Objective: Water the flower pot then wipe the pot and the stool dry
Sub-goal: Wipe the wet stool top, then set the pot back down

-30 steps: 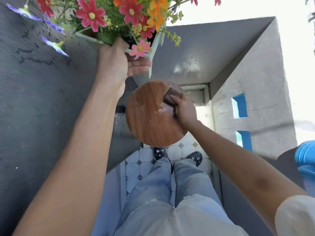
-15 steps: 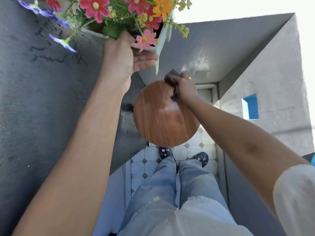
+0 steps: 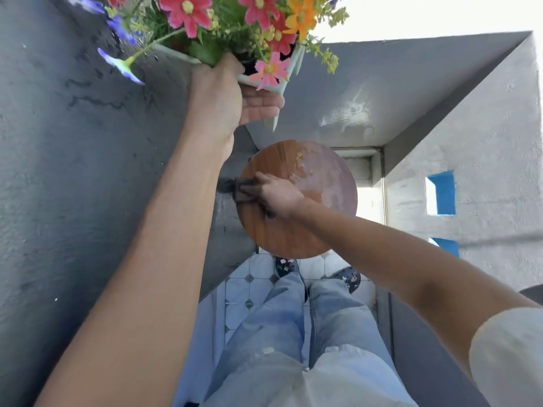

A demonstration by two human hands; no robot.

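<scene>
A pale square flower pot (image 3: 274, 85) full of red, pink, orange and purple flowers is held up in the air at the top of the view. My left hand (image 3: 226, 95) grips its near rim, fingers under the pot. Below stands a round wooden stool (image 3: 311, 230) with a wet, shiny patch on its far right part. My right hand (image 3: 279, 195) presses a dark cloth (image 3: 242, 190) on the stool's left edge, fingers curled over it.
A dark grey wall (image 3: 73, 186) runs along the left, close to the stool. A lighter grey wall with blue openings (image 3: 440, 193) stands on the right. My legs and dark shoes stand on the white tiled floor (image 3: 252, 289) right before the stool.
My right hand has swept the cloth from the stool's far edge across to its left edge. My left hand keeps the pot held up.
</scene>
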